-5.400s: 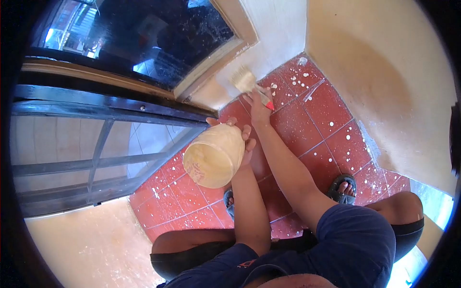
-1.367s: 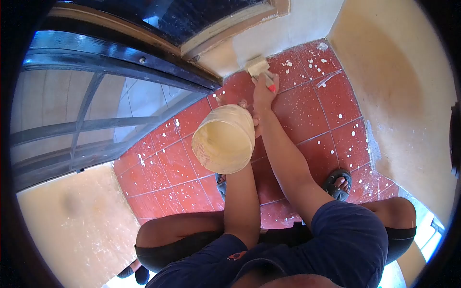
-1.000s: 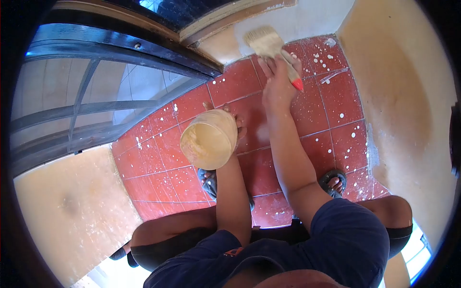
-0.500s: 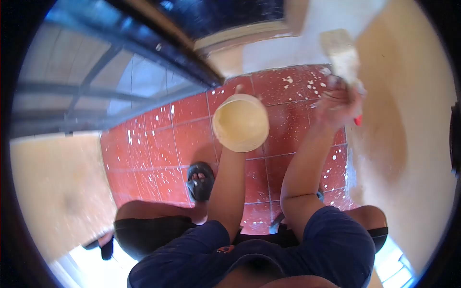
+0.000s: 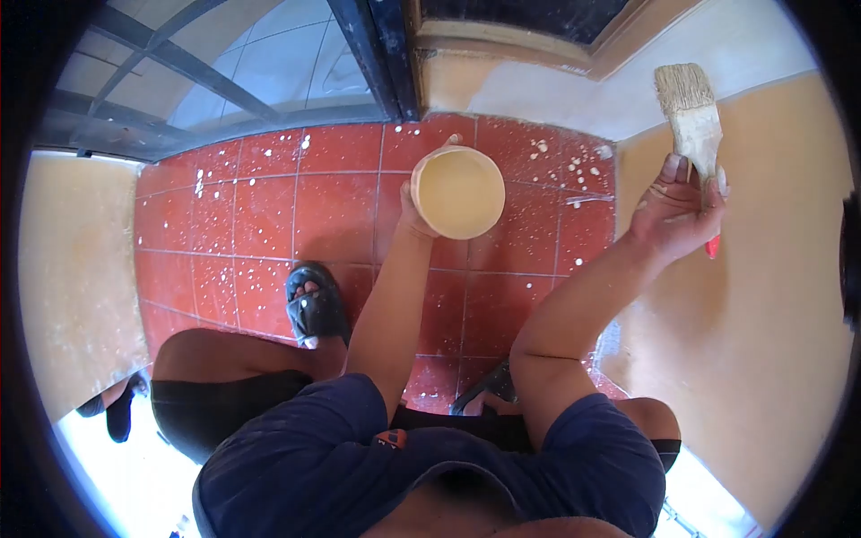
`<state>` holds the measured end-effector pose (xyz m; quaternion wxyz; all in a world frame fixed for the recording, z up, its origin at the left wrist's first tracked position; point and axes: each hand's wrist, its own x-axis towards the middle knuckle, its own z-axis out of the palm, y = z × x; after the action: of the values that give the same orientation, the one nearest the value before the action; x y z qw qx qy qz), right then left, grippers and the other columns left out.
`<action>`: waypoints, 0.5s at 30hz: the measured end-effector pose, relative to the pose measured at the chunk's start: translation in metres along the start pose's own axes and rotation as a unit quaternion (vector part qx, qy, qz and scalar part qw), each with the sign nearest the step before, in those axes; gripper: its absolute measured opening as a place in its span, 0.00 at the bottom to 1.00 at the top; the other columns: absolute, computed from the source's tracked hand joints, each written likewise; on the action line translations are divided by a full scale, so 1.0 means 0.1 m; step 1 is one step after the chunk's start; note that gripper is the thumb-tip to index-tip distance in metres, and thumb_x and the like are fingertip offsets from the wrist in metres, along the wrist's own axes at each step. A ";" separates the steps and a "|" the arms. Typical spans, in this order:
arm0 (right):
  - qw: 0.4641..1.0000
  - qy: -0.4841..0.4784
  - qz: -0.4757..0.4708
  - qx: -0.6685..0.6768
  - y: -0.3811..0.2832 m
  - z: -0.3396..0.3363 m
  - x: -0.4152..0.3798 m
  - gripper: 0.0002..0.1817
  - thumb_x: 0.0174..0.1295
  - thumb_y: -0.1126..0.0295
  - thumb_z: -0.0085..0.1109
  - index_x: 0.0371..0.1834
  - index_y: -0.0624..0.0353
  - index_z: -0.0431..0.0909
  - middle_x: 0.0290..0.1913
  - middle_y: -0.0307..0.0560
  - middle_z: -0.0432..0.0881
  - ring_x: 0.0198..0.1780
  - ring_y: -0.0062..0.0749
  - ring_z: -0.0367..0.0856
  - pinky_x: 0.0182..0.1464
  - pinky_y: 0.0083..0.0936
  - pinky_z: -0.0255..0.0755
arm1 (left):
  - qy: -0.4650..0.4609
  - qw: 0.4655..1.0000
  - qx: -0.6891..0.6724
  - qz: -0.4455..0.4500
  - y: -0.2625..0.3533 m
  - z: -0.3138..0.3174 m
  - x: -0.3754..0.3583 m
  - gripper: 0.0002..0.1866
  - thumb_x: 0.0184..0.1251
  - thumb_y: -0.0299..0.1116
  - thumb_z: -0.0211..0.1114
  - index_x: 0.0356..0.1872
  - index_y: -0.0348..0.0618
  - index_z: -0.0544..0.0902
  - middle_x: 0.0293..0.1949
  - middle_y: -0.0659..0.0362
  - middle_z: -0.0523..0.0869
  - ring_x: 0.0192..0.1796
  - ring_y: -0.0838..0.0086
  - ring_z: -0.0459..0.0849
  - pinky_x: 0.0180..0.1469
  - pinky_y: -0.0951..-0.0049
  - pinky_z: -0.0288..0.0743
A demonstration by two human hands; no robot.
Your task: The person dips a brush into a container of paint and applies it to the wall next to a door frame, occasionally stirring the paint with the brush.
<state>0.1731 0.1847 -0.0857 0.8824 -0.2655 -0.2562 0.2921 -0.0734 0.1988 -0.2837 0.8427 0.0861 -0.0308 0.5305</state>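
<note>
A round container of cream-coloured paint (image 5: 460,194) is held from below and its left side by my left hand (image 5: 414,213), over the tiled floor. My right hand (image 5: 677,208) is closed round the handle of a wide paintbrush (image 5: 696,125), whose pale bristles point up. The red end of the handle sticks out below the hand. The brush stands in front of the right-hand wall and touches nothing that I can make out.
Red floor tiles (image 5: 336,211) carry many white paint spots. A dark metal-framed glass door (image 5: 260,103) is at the upper left. A tan wall (image 5: 771,224) runs along the right, a low one (image 5: 81,260) at the left. A sandalled foot (image 5: 316,305) rests on the tiles.
The view has shifted. My right hand has moved the brush further right, away from my left hand, and the container now sits a little higher in view.
</note>
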 end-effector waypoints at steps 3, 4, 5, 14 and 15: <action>0.992 -0.106 0.003 -0.066 -0.35 0.29 0.15 0.11 0.56 0.71 0.49 0.42 0.62 0.71 0.43 0.55 0.78 0.41 0.41 0.81 0.36 0.32 0.80 | -0.014 0.997 0.076 0.014 0.05 0.28 0.20 0.41 0.55 0.58 0.55 0.67 0.46 0.60 0.64 0.56 0.68 0.64 0.62 0.69 0.63 0.54 0.67; 0.990 -0.115 -0.002 -0.078 -0.45 0.41 0.21 0.11 0.56 0.71 0.49 0.42 0.62 0.71 0.43 0.55 0.78 0.41 0.41 0.81 0.36 0.32 0.80 | -0.020 0.998 0.061 0.015 0.06 0.28 0.24 0.41 0.55 0.58 0.55 0.67 0.46 0.60 0.64 0.56 0.68 0.64 0.62 0.69 0.63 0.54 0.67; 0.973 -0.201 0.027 -0.114 -0.56 0.54 0.25 0.12 0.57 0.71 0.50 0.42 0.63 0.72 0.43 0.55 0.78 0.42 0.41 0.80 0.39 0.33 0.80 | -0.005 0.998 0.059 0.005 0.06 0.25 0.29 0.42 0.52 0.59 0.56 0.67 0.46 0.61 0.64 0.56 0.68 0.64 0.61 0.69 0.63 0.53 0.67; 0.643 -0.542 0.138 -0.523 -0.72 2.06 0.03 0.09 0.52 0.74 0.55 0.36 0.66 0.73 0.40 0.49 0.77 0.41 0.32 0.77 0.45 0.25 0.72 | -0.010 0.998 0.047 -0.046 0.01 0.02 0.46 0.47 0.45 0.61 0.64 0.64 0.43 0.63 0.62 0.52 0.69 0.62 0.58 0.71 0.60 0.52 0.69; 0.632 -0.555 0.153 -0.520 -0.67 2.08 -0.03 0.07 0.56 0.76 0.54 0.36 0.66 0.73 0.37 0.45 0.77 0.41 0.27 0.75 0.45 0.22 0.69 | -0.017 0.997 0.051 -0.046 0.01 0.04 0.46 0.47 0.44 0.60 0.65 0.64 0.42 0.63 0.62 0.52 0.70 0.61 0.58 0.71 0.60 0.52 0.70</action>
<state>0.0703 0.2031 0.1059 0.2326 -0.5035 -0.7625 0.3332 -0.0544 0.2393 -0.2732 0.8602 0.1398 -0.0140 0.4901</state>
